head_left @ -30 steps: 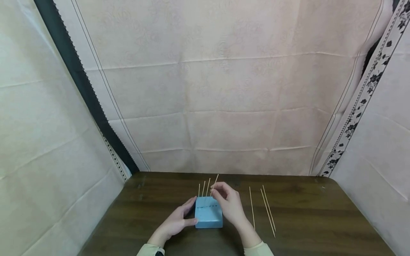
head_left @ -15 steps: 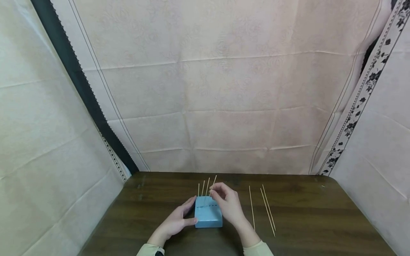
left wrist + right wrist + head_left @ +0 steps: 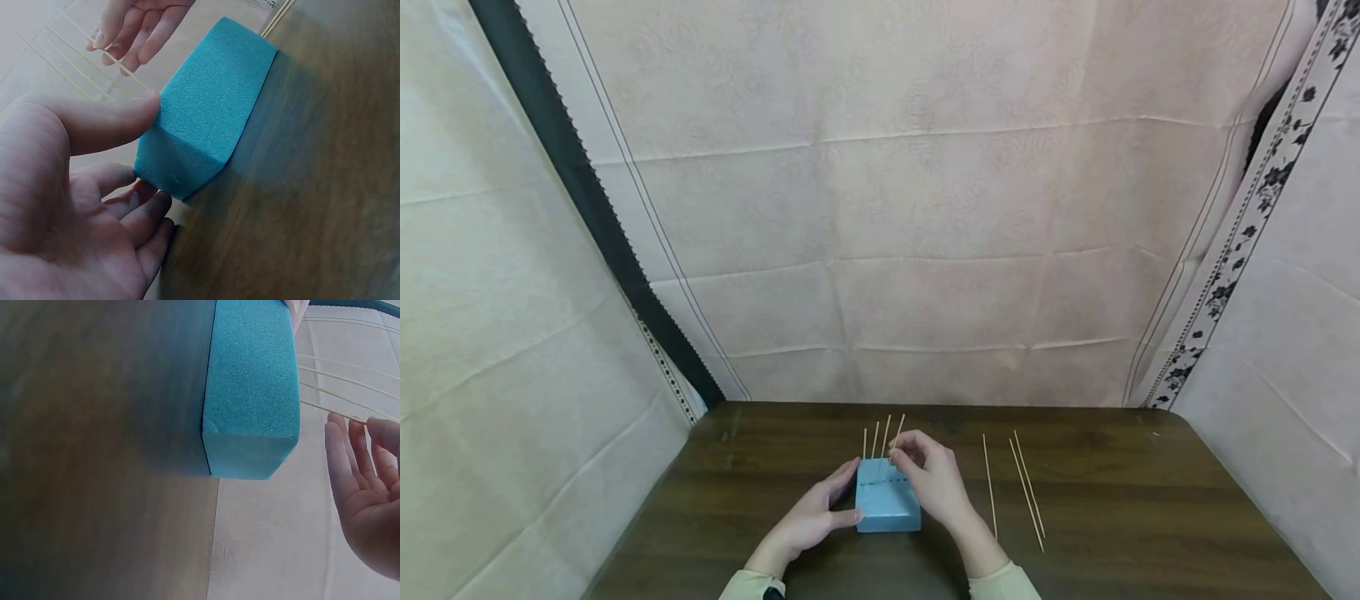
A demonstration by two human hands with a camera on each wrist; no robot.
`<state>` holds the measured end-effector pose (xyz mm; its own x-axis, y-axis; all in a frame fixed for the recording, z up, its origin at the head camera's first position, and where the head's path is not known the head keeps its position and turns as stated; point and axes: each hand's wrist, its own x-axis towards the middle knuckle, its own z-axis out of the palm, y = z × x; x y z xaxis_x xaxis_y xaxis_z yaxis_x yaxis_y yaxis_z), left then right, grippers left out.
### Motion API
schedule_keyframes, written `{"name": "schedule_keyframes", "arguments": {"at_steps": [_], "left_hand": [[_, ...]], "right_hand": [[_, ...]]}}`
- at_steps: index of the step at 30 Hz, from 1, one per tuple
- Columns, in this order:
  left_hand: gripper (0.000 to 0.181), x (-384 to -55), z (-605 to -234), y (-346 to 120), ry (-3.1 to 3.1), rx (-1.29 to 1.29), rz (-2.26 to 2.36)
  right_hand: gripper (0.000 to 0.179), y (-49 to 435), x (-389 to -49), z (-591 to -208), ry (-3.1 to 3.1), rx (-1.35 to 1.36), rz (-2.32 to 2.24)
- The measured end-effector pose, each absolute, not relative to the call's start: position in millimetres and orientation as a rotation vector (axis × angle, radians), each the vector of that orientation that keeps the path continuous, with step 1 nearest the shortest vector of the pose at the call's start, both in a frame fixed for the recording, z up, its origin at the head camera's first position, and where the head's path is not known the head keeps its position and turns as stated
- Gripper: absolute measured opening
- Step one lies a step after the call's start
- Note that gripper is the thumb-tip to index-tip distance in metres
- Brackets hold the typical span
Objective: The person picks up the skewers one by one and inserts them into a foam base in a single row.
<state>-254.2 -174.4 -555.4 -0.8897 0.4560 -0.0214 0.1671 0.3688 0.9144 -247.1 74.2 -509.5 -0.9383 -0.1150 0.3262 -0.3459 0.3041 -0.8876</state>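
Note:
A light blue foam block (image 3: 888, 510) stands on the table, a row of small dark marks across its top. My left hand (image 3: 814, 517) holds its left side between thumb and fingers. Several thin wooden sticks (image 3: 876, 442) stick up from the far part of the block's top. The rightmost stick (image 3: 900, 427) is pinched between thumb and fingertips of my right hand (image 3: 937, 482), just over the block. In the right wrist view, this pinched stick (image 3: 331, 411) reaches the block's top face at its lower end. It leans slightly to the right in the head view.
Right of the block, one loose stick (image 3: 990, 483) lies on the dark wooden table (image 3: 1120, 517). Two more sticks (image 3: 1028, 493) lie side by side further right. Pale cloth (image 3: 925, 250) hangs behind the table and along both sides.
The top of the pinched stick has sunk slightly and shifted a little left, along with my right hand's fingertips. My left hand and the block stay nearly still.

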Motion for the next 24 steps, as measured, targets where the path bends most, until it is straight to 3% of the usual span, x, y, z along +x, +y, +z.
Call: {"name": "schedule_keyframes", "arguments": {"at_steps": [24], "left_hand": [[0.088, -255.7, -557.7, -175.0, 2.371, 0.559, 1.533]], "right_hand": [[0.008, 76.4, -250.9, -502.3, -2.415, 0.447, 1.705]]}}
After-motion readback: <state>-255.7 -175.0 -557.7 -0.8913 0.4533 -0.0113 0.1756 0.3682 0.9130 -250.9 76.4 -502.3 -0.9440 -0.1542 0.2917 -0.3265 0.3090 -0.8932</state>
